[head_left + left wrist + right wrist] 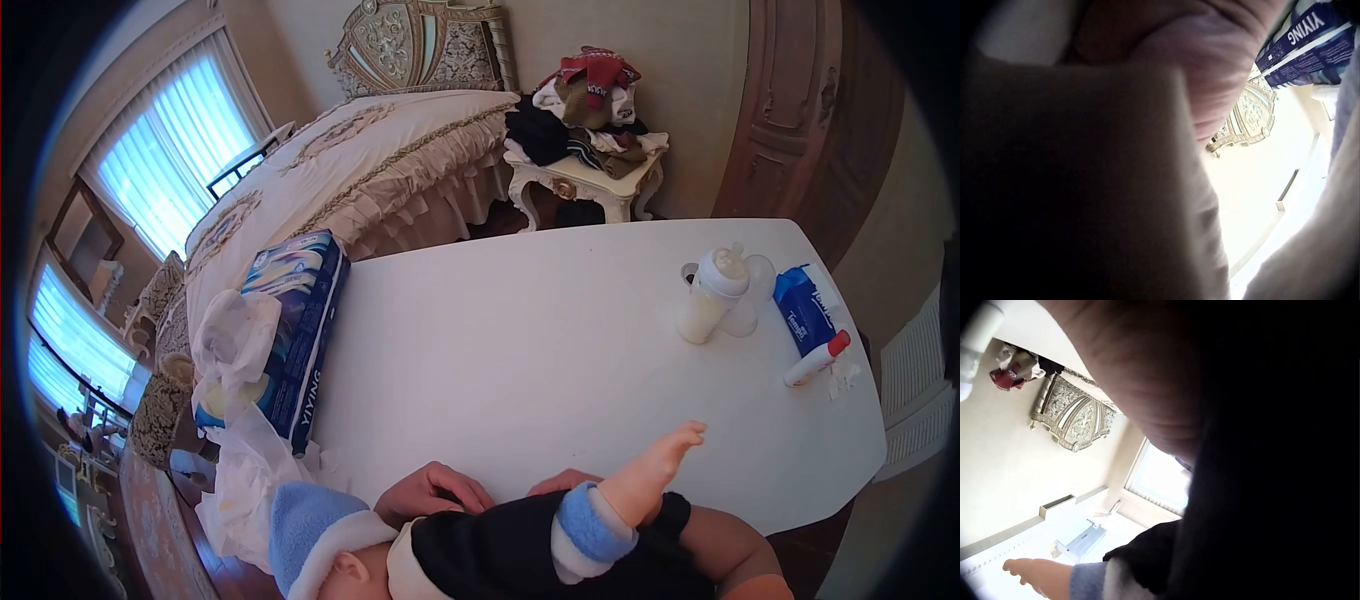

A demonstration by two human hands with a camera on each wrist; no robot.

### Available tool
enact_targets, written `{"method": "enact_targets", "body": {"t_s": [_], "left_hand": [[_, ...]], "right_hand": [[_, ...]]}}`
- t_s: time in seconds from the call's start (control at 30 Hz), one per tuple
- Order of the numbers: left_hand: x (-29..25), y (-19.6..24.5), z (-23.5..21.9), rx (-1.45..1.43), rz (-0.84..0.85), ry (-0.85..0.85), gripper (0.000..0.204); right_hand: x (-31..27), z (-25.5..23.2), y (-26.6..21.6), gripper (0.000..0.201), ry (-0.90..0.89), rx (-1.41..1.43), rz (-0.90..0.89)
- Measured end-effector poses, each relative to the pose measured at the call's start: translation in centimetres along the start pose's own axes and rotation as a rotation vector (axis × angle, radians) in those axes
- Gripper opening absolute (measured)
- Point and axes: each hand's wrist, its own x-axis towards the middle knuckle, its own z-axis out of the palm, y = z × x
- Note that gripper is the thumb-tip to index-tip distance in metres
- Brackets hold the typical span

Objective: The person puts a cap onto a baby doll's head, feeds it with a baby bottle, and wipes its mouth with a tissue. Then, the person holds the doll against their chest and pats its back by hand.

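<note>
A baby doll in a blue hat with a white brim (318, 530) and black clothing (490, 540) lies along the table's near edge. Its bare forearm and small hand (655, 475) stick up out of a blue and white cuff (592, 530); that hand (1038, 575) also shows in the right wrist view. My left hand (430, 490) is bent against the far side of the doll's body, fingertips hidden behind the black cloth. Only the back of my right hand (565, 482) shows past the doll, its fingers hidden. Dark cloth and my palms fill most of both wrist views.
A blue diaper pack (315, 340) with white diapers (235, 340) on it stands at the table's left. A milk bottle (712, 300), a blue tissue pack (805, 310) and a red-capped tube (818, 360) stand at the right. Beyond are a bed (350, 170) and a clothes pile (585, 110).
</note>
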Motion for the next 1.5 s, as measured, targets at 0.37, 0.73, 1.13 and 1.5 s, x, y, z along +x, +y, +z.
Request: {"method": "enact_targets", "body": {"t_s": [0.37, 0.73, 1.13, 1.5], "left_hand": [[0.0, -0.1, 0.8, -0.211, 0.076, -0.006, 0.015], [0.1, -0.3, 0.8, -0.223, 0.081, -0.042, 0.015], [0.3, -0.6, 0.5, -0.154, 0.142, -0.054, 0.015], [0.2, -0.3, 0.7, -0.202, 0.085, -0.029, 0.015]], "right_hand": [[-0.4, -0.2, 0.0, 0.025, -0.037, -0.029, 0.004], [-0.8, -0.3, 0.0, 0.028, -0.073, -0.052, 0.006], [-1.3, -0.3, -0.2, 0.031, -0.111, -0.085, 0.007], [-1.7, -0.2, -0.6, 0.034, -0.149, -0.118, 0.01]]}}
